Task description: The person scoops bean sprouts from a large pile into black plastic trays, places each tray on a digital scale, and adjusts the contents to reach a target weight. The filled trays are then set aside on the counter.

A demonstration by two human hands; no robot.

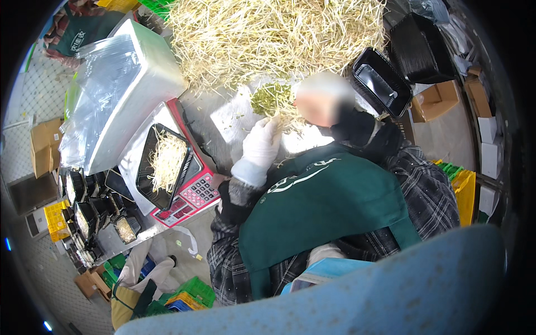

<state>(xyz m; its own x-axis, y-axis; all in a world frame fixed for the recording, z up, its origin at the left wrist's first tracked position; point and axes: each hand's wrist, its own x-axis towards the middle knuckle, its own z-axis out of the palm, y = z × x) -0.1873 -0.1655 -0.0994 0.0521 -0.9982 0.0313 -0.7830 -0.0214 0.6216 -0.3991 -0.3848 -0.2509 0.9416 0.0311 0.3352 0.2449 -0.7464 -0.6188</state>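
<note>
My left hand (263,137), in a white glove, has its fingertips closed on pale bean sprouts (293,123). My right hand (322,100) is beside it, on the other side of these sprouts; blurring hides its fingers. Just beyond my left hand is a small heap of green bits (270,98) on the metal table (201,113). A large mound of bean sprouts (276,37) covers the table's far part. To the left, a black plastic tray (144,180) with sprouts in it rests tilted on a red digital scale (201,190).
A white block-shaped box (161,71) with clear plastic packaging (109,79) stands behind the scale. Several filled black trays (86,217) crowd the table's left end. At right are a bare black tray (383,81) and stacked trays (421,50). Other people (79,37) are at the left.
</note>
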